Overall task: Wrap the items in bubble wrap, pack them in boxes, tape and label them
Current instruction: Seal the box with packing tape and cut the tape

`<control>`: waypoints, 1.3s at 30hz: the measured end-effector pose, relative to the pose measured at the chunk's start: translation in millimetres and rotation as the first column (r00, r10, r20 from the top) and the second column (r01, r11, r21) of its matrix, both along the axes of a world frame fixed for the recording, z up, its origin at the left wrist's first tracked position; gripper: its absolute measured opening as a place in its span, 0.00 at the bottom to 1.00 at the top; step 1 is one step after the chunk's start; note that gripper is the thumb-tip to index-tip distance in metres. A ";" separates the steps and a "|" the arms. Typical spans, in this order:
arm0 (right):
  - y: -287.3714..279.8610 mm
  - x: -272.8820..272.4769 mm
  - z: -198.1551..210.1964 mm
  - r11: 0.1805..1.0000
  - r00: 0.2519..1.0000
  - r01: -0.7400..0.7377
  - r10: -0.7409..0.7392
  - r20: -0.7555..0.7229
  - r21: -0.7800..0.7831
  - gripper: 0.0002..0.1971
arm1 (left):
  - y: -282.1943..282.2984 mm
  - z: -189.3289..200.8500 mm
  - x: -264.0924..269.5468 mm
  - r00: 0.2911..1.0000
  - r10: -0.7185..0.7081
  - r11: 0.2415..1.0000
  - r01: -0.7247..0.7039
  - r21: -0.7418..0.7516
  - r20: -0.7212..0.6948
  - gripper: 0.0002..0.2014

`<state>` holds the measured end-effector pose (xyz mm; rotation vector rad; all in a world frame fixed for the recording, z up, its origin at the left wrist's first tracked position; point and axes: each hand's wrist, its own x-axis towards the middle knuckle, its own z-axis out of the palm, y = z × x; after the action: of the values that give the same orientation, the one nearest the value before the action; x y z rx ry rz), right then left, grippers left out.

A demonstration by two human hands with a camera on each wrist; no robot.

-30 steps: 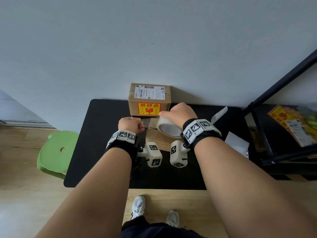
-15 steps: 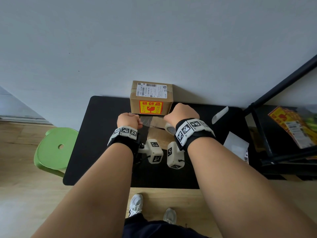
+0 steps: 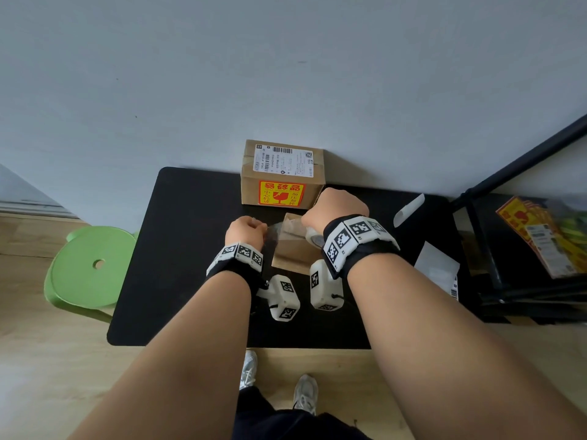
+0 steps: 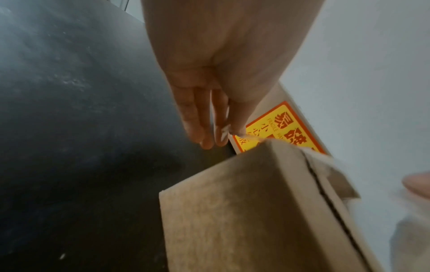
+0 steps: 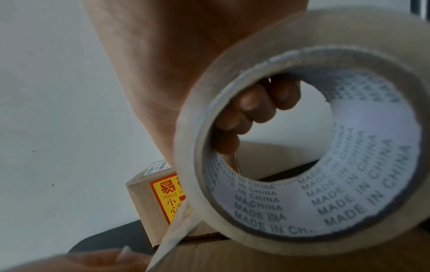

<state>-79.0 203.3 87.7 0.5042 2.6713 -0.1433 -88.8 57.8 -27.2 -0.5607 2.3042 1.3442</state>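
The right hand (image 3: 336, 206) grips the tape roll (image 5: 304, 147), fingers curled through its core, above the plain box (image 3: 293, 246). The left hand (image 3: 246, 230), just left of that box, pinches the tape end (image 4: 225, 131); a strip (image 3: 275, 231) stretches between them. The labelled box (image 3: 282, 176) stands just behind, on the table (image 3: 190, 249).

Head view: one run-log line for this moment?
step: taping | left hand pinches tape end | right hand grips tape roll | strip over small box | labelled box behind
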 end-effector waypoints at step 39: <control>50.6 18.6 10.9 0.937 0.993 0.111 -0.118 -0.001 -0.331 0.18 | 37.6 19.1 22.3 0.965 -0.220 0.966 0.235 0.109 -0.140 0.18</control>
<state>-60.3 253.9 98.5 0.5496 2.5620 -0.6227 -66.5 95.4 -8.1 -0.1672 2.2803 1.4336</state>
